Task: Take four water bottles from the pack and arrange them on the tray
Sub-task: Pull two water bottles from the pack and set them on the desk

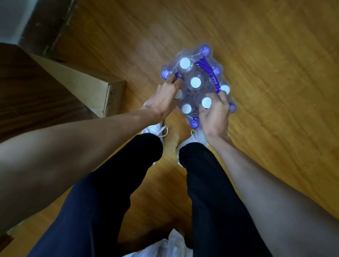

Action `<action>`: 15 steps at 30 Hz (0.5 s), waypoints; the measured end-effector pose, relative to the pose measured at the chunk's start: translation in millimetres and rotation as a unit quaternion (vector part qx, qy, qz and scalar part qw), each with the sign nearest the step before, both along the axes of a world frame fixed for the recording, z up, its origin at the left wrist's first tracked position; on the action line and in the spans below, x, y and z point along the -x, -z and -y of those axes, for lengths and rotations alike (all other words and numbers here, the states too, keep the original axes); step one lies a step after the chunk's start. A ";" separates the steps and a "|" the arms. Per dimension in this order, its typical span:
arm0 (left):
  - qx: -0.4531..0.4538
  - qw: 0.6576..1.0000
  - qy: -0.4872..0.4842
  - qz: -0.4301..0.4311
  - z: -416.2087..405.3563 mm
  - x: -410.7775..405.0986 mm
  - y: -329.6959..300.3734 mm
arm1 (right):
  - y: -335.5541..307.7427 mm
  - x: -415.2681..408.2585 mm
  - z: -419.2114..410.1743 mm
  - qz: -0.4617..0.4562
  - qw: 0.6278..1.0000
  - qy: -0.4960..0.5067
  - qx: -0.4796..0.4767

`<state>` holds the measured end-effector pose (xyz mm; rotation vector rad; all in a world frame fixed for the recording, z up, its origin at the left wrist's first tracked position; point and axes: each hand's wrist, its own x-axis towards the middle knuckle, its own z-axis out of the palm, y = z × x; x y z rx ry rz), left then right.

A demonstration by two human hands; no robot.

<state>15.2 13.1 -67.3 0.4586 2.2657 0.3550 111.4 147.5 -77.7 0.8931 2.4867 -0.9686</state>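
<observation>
Both hands clutch the pack (196, 81) on the floor (271, 55): left hand (162, 101) curled on its left side, right hand (215, 113) on its near right.

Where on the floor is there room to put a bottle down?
Bare wooden floor lies wide open to the right of and beyond the pack. Left of the pack a smaller strip runs up to the cardboard box. It is crowded near the shoes, where the left hand and right hand grip the pack.
</observation>
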 end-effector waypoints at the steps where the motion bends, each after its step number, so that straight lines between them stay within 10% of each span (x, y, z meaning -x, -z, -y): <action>1: -0.006 1.000 -0.012 0.003 -0.2 -0.3 -10.0 | -11.6 -0.1 -1.3 0.000 1.000 -0.002 0.000; 15: -0.145 0.963 -0.215 -0.071 -2.6 -11.6 -289.7 | -289.4 12.9 6.2 -0.109 0.992 0.046 0.046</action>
